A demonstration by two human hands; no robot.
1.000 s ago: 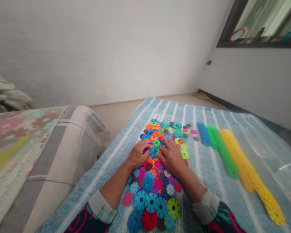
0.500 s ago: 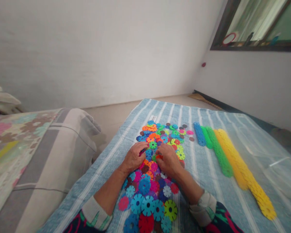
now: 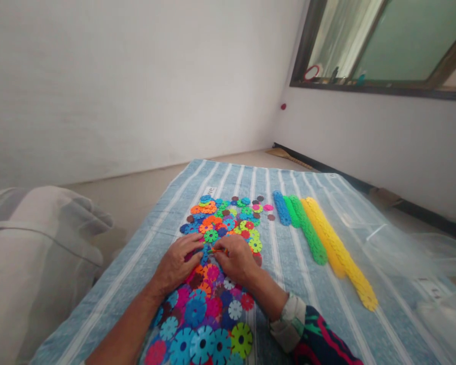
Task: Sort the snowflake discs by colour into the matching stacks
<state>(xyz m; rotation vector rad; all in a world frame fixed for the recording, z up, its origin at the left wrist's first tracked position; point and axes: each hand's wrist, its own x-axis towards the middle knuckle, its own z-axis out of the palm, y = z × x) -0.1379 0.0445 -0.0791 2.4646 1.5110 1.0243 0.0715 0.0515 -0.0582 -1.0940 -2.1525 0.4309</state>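
Colourful notched plastic discs (image 3: 195, 310) lie in a long, loose spread over a striped cloth. My left hand (image 3: 177, 266) rests on the left side of this spread, its fingers bent and the thumb apart from the index finger; no piece shows in its grip. Close beside it, my right hand (image 3: 237, 258) is closed in a pinch on a small orange-and-green piece (image 3: 215, 250), seemingly notched discs seen edge-on. A bright green disc (image 3: 211, 236) lies just beyond the fingertips. The discs under both palms are hidden.
Right of the spread lie rows of joined discs: a blue row (image 3: 281, 208), green rows (image 3: 307, 230) and yellow rows (image 3: 342, 251). Clear plastic bags (image 3: 410, 253) sit farther right on the striped cloth (image 3: 137, 284). A fabric-covered piece of furniture (image 3: 41, 253) stands at left.
The view has turned to the right, so everything sits farther left. My right hand now shows the orange-and-green piece between its fingertips more clearly. Both hands stay over the same part of the spread.
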